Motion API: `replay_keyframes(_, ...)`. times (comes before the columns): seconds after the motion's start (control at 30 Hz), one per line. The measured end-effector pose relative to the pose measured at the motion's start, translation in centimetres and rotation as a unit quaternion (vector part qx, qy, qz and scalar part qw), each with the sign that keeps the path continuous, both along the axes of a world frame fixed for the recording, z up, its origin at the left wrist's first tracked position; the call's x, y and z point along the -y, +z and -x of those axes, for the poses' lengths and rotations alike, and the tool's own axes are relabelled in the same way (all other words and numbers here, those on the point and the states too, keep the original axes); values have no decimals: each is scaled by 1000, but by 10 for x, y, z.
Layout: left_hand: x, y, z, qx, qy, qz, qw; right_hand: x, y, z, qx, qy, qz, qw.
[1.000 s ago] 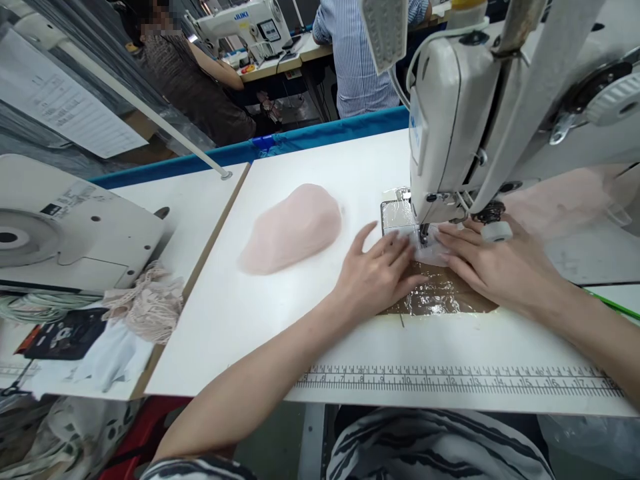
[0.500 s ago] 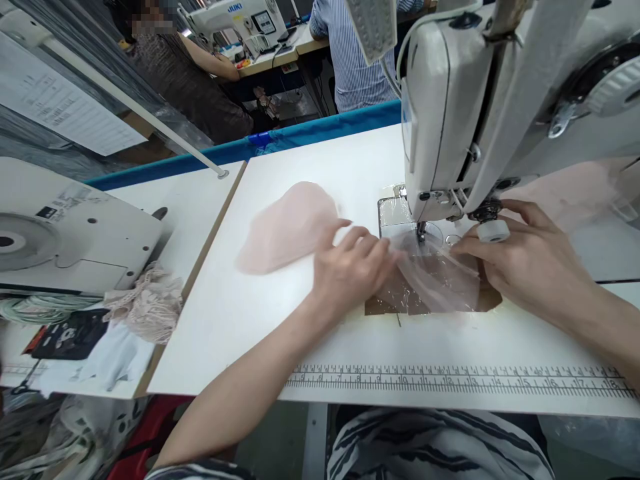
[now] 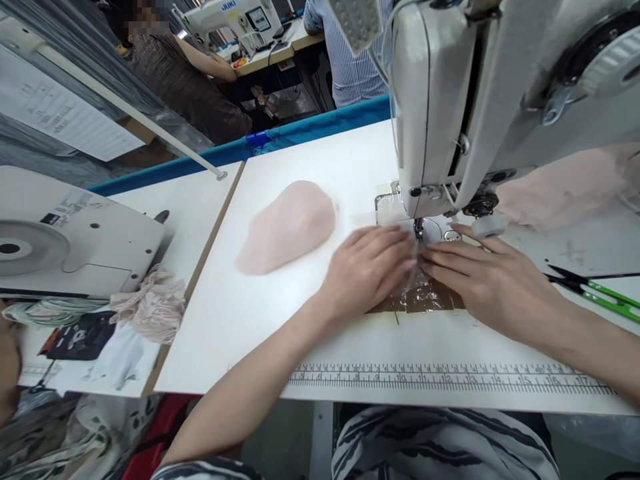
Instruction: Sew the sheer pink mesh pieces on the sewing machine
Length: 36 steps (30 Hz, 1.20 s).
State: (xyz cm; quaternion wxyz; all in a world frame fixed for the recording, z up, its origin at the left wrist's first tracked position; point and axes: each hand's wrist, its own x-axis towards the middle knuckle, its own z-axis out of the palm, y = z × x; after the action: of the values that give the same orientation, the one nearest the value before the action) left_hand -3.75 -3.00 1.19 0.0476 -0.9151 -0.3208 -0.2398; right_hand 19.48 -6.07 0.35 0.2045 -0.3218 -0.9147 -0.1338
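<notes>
A sheer pale fabric piece (image 3: 361,219) lies under the presser foot (image 3: 419,229) of the sewing machine (image 3: 435,100). My left hand (image 3: 370,270) rests flat over it, left of the needle, fingers side by side and slightly blurred. From the other side, my right hand (image 3: 487,280) reaches in with stretched, spread fingers, their tips at the fabric's edge just in front of the foot. Most of this fabric is hidden beneath my hands. To the left, a stack of pink cut fabric (image 3: 290,227) lies on the white table (image 3: 240,347).
Green-handled thread snips (image 3: 600,290) lie right of my right wrist. Pink fabric (image 3: 560,187) sits behind the machine arm. A printed ruler (image 3: 425,380) runs along the front edge. Another machine (image 3: 75,233) stands left, near bundled cord (image 3: 150,307). Two people sit beyond the blue cloth edge (image 3: 320,127).
Both hands have come together at the needle, my right hand moving left from beside the machine's knob. The sheer fabric is now mostly covered. The snips have come into view.
</notes>
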Motion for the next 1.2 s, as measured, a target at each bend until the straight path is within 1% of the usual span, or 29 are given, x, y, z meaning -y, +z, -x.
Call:
replay_keyframes(0.07,1,-3,-5,-3,-34,27,999,-1,0,0,-10,-3,1,1000)
replay_keyframes(0.2,1,-8,-12,-29,-14,45,998,-4,-1,-4,-14,-15,4,1000)
replay_keyframes(0.33,0,-9,-10,-47,-5,52,998,-9,-5,-5,5,-36,7,999)
replay_keyframes(0.47,3,-10,-11,-66,3,42,997,-15,-12,-4,11,-58,0,998)
replay_keyframes(0.67,7,-11,-15,-90,22,11,996,-19,-13,-3,-16,-75,29,997)
replay_keyframes(0.83,9,-11,-17,-97,22,1,995,-19,-13,-2,-12,-80,1,997)
replay_keyframes(0.9,10,-11,-17,-94,18,-4,995,-20,-12,-2,-13,-78,0,997)
replay_keyframes(1.2,11,-12,-17,-97,25,9,995,-19,-12,-3,9,-91,-2,996)
